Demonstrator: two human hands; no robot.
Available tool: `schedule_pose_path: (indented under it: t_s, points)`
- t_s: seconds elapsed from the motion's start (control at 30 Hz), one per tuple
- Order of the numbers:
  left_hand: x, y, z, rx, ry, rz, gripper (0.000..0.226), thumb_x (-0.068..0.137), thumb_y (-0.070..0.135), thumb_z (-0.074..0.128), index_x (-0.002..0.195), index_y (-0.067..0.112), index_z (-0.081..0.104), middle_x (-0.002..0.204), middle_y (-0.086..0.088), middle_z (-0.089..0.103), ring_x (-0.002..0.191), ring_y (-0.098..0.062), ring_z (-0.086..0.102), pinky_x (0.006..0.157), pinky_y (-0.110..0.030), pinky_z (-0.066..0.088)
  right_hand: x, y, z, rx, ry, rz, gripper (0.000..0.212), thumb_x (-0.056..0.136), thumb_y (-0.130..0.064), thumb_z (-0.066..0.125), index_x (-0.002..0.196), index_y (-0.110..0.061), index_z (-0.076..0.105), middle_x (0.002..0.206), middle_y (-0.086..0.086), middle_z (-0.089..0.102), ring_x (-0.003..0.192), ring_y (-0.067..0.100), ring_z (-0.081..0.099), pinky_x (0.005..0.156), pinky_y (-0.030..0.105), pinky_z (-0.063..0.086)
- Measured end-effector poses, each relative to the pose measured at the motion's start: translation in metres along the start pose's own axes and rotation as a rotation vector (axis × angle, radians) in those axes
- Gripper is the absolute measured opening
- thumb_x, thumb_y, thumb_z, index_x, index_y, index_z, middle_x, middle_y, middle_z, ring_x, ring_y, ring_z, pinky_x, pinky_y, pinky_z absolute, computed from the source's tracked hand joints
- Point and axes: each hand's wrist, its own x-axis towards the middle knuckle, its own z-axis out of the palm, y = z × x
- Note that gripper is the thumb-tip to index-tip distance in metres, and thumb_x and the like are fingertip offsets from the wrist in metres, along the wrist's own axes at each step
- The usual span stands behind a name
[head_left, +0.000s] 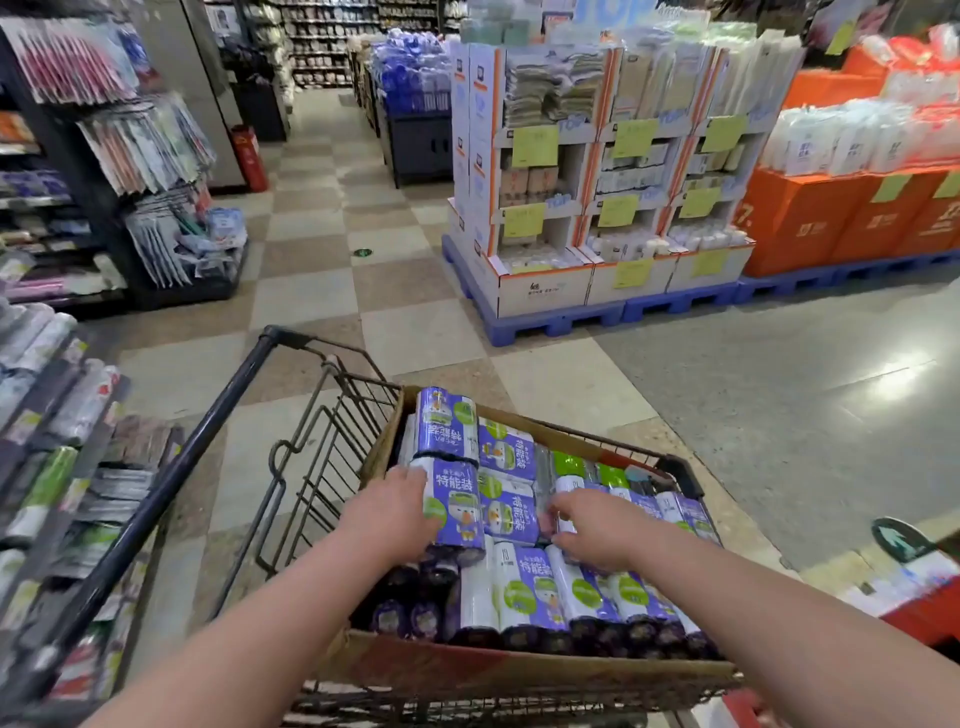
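Note:
A cardboard box (519, 670) full of purple-and-white roll packs sits in a wire shopping cart (311, 467). My left hand (395, 512) grips the left side of a purple pack (454, 506) lying on top of the others at the box's left. My right hand (597, 525) reaches into the middle of the box, its curled fingers around a narrow purple pack (563, 512). Another purple pack (447, 426) stands beyond the gripped one. Green-labelled packs (569, 464) lie at the far side of the box.
A shelf of rolled goods (57, 467) runs along my left, close to the cart's dark handle bar (171, 483). Ahead are a checkered floor aisle (322, 218), a blue pallet with white display boxes (597, 197), and orange boxes (841, 218) at right.

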Motion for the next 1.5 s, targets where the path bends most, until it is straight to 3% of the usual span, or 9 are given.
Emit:
schedule_pose_path:
  t_s: [0.2,0.43,0.63,0.8,0.9,1.07,1.23,1.4,1.5]
  points:
    - [0.026,0.007,0.009,-0.078,-0.099,-0.193,0.061,0.091,0.052,0.049,0.137,0.013,0.036,0.131,-0.008,0.051,0.118,-0.027,0.054,0.090,-0.036,0.045,0.056,0.005,-0.002,-0.030,-0.040,-0.048,0.045,0.093,-0.026,0.048,0.139,-0.023,0.045,0.142,0.002,0.048,0.126,0.023,0.049,0.100,0.035,0.044]
    - [0.045,0.016,0.024,-0.162,-0.162,-0.379,0.078,0.091,0.057,0.050,0.146,0.011,0.021,0.122,-0.005,0.061,0.110,-0.024,0.061,0.076,-0.030,0.044,0.121,0.003,-0.018,0.027,-0.080,-0.161,0.049,0.092,-0.025,0.050,0.141,-0.020,0.043,0.144,0.004,0.046,0.128,0.025,0.050,0.102,0.036,0.044]
    - [0.053,0.020,0.029,-0.305,-0.172,-0.531,0.079,0.086,0.054,0.059,0.144,0.014,0.024,0.129,-0.008,0.055,0.116,-0.026,0.056,0.088,-0.033,0.046,0.164,-0.008,-0.020,0.226,-0.122,-0.174,0.040,0.092,-0.030,0.056,0.128,-0.017,0.049,0.127,0.005,0.058,0.112,0.025,0.057,0.088,0.030,0.046]
    - [0.052,0.020,0.034,-0.609,-0.209,-0.657,0.060,0.071,0.050,0.077,0.116,0.016,0.056,0.113,-0.004,0.066,0.099,-0.021,0.065,0.079,-0.029,0.052,0.193,-0.016,-0.007,0.607,-0.127,-0.020,0.034,0.084,-0.033,0.062,0.107,-0.011,0.048,0.094,0.002,0.059,0.091,0.025,0.057,0.066,0.030,0.045]
    - [0.046,0.024,0.034,-0.574,-0.158,-0.706,0.066,0.066,0.053,0.078,0.116,0.017,0.054,0.115,-0.003,0.060,0.101,-0.020,0.061,0.080,-0.028,0.048,0.212,-0.021,0.002,0.853,-0.126,0.112,0.061,0.069,-0.049,0.072,0.113,-0.011,0.056,0.106,0.008,0.068,0.097,0.028,0.065,0.084,0.038,0.053]
    - [0.039,0.026,0.029,-0.562,-0.105,-0.712,0.062,0.066,0.052,0.075,0.111,0.023,0.044,0.106,0.002,0.062,0.098,-0.021,0.061,0.084,-0.034,0.050,0.243,-0.034,0.034,1.081,-0.118,0.233,0.132,0.017,-0.069,0.070,0.132,-0.010,0.042,0.119,0.009,0.059,0.103,0.029,0.060,0.087,0.041,0.051]
    - [0.033,0.024,0.020,-0.601,-0.041,-0.707,0.053,0.073,0.041,0.074,0.114,0.025,0.044,0.100,0.005,0.060,0.088,-0.018,0.059,0.071,-0.027,0.043,0.213,-0.045,0.013,1.284,-0.187,0.282,0.085,0.047,-0.043,0.090,0.116,-0.009,0.054,0.108,0.010,0.067,0.095,0.029,0.067,0.081,0.045,0.057]
    - [0.027,0.017,0.022,-0.727,0.000,-0.665,0.044,0.073,0.035,0.077,0.105,0.027,0.048,0.088,0.009,0.061,0.074,-0.009,0.061,0.063,-0.022,0.047,0.186,-0.023,0.001,1.362,-0.148,0.295,0.042,0.079,-0.017,0.076,0.111,-0.008,0.049,0.093,0.008,0.063,0.065,0.021,0.062,0.041,0.023,0.047]
    - [0.024,0.016,0.022,-0.804,0.002,-0.584,0.045,0.071,0.031,0.079,0.107,0.026,0.052,0.091,0.007,0.064,0.074,-0.006,0.063,0.056,-0.018,0.046,0.157,0.002,-0.009,1.368,-0.002,0.273,0.045,0.080,-0.012,0.073,0.116,-0.010,0.045,0.094,0.007,0.061,0.067,0.020,0.061,0.050,0.028,0.051]
